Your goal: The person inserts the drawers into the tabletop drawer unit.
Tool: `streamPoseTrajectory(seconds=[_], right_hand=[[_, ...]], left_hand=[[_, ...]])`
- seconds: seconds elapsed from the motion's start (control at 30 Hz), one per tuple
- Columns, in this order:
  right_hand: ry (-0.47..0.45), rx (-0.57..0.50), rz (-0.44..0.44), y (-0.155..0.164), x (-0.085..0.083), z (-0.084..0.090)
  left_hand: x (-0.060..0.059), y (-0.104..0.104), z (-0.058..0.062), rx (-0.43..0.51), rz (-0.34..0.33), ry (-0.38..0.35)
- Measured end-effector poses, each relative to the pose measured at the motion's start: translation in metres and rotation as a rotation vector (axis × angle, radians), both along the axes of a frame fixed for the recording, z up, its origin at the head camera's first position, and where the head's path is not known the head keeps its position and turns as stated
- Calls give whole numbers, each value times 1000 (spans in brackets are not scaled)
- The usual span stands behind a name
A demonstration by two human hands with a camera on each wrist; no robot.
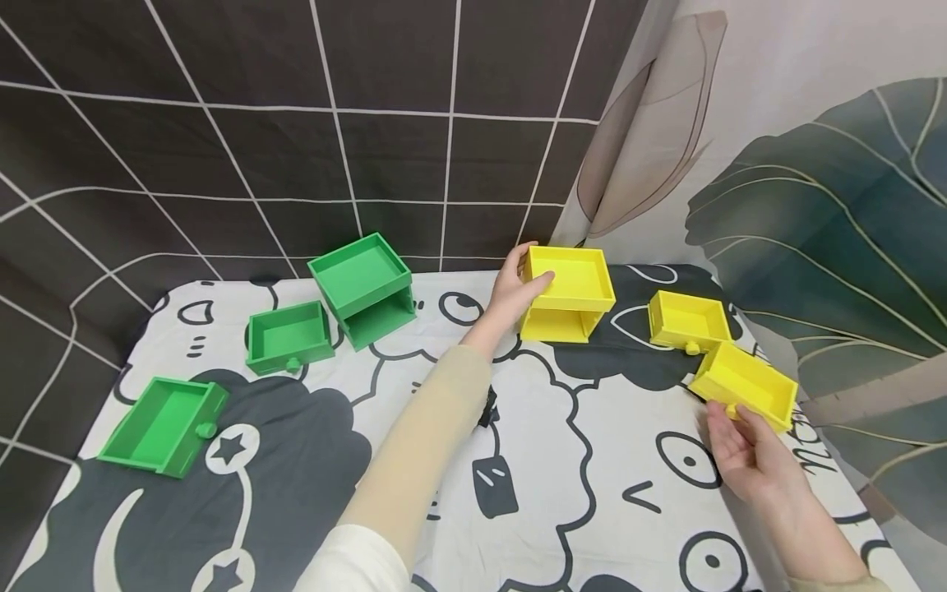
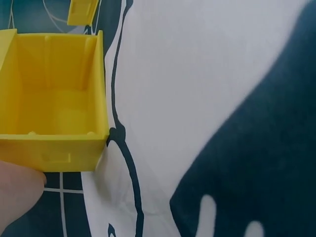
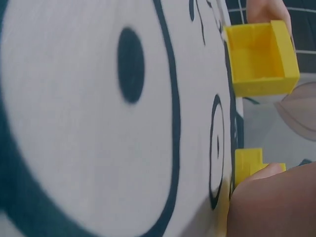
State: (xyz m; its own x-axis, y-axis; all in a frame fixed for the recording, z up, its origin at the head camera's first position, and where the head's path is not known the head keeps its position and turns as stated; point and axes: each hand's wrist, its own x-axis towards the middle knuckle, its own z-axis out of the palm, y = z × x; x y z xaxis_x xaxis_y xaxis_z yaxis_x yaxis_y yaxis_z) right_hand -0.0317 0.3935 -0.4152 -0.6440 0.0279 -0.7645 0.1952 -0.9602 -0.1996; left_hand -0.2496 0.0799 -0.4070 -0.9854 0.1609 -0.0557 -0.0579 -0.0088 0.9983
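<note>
My left hand [image 1: 512, 289] holds the left side of a yellow drawer cabinet [image 1: 568, 278], thumb over its top edge. The cabinet stands at the back with its hollow front facing me; its opening also shows in the left wrist view, above the hand [image 2: 19, 195]. At the right, my right hand [image 1: 756, 460] pinches a yellow drawer [image 1: 750, 386] at its small round knob, the drawer slanting over the cloth. Just behind it sits a second yellow drawer [image 1: 688, 321], knob toward me. In the right wrist view the hand [image 3: 276, 202] hides most of its drawer.
On the left stands a green cabinet [image 1: 362, 279] with an open front. Near it lie two green drawers, one beside it [image 1: 288, 335] and one closer to me [image 1: 163, 423]. A patterned cloth [image 1: 518, 411] covers the surface; dark grid fabric and a leaf-print curtain hang behind.
</note>
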Motion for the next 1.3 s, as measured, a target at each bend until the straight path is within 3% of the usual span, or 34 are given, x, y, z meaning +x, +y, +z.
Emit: streamPoseTrajectory(seconds=[0.33, 0.77, 1.3], right_hand=[[47, 50, 47, -10, 2, 5], [115, 42, 121, -23, 6, 9], [163, 70, 232, -54, -4, 6]], left_hand=[[1, 3, -2, 113, 23, -48], [3, 4, -3, 162, 24, -57], [5, 3, -4, 200, 18, -68]])
